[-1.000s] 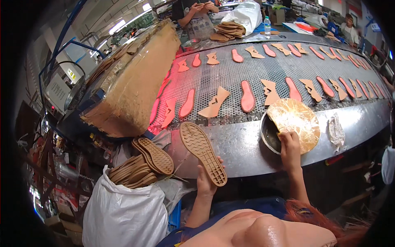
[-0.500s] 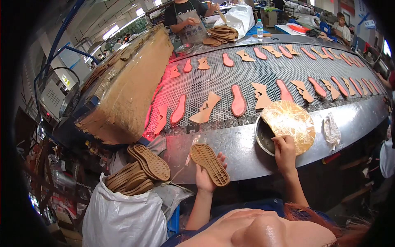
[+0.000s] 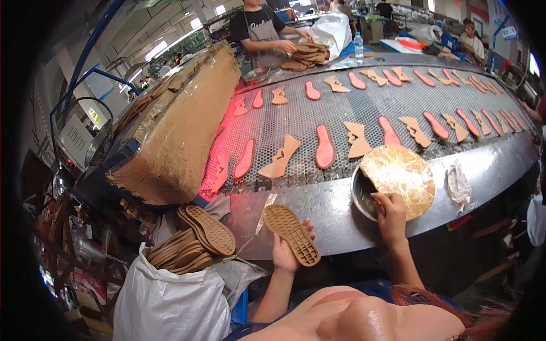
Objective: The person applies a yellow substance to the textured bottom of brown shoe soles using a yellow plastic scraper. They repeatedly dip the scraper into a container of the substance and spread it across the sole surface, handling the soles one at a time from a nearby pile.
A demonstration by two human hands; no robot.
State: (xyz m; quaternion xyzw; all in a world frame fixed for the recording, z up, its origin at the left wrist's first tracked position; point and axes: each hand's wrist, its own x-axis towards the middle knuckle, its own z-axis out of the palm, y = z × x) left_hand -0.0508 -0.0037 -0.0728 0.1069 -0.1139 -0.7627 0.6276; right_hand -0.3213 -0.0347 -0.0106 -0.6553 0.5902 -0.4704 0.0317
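Left hand: the left hand (image 3: 284,250) is closed around a tan rubber shoe sole (image 3: 291,234), fingers wrapped behind it, tread side up, held over the near metal edge of the conveyor table (image 3: 318,210).
Shoe sole: tilted, toe end toward the belt, heel end toward the person; it sits between the white sack and the metal bowl.
Right hand: the right hand (image 3: 391,215) is curled, fingertips at the rim of the metal bowl (image 3: 359,196); whether it pinches anything cannot be told.
Metal bowl: round, dark inside, on the steel edge of the table; contents hidden. A glue-crusted, yellowish round lid (image 3: 401,179) lies over most of it.
Crumpled wrapper: a wad of clear film (image 3: 458,184) rests on the steel edge, near the lid, apart from it.
White sack: an open white sack (image 3: 170,301) stands below the table at the person's left; it holds a stack of tan soles (image 3: 196,241), treads showing, the top one leaning out over the rim.
Mesh belt: a perforated belt (image 3: 341,113) carries rows of orange-pink insoles (image 3: 325,146) and tan cut pieces (image 3: 281,156), spaced apart.
Oven housing: a large casing wrapped in brownish film (image 3: 176,131) covers the belt's left end, red glow beneath it.
Far side: another person in a dark apron (image 3: 259,28) stands across the belt, hands on a pile of tan soles (image 3: 304,54).
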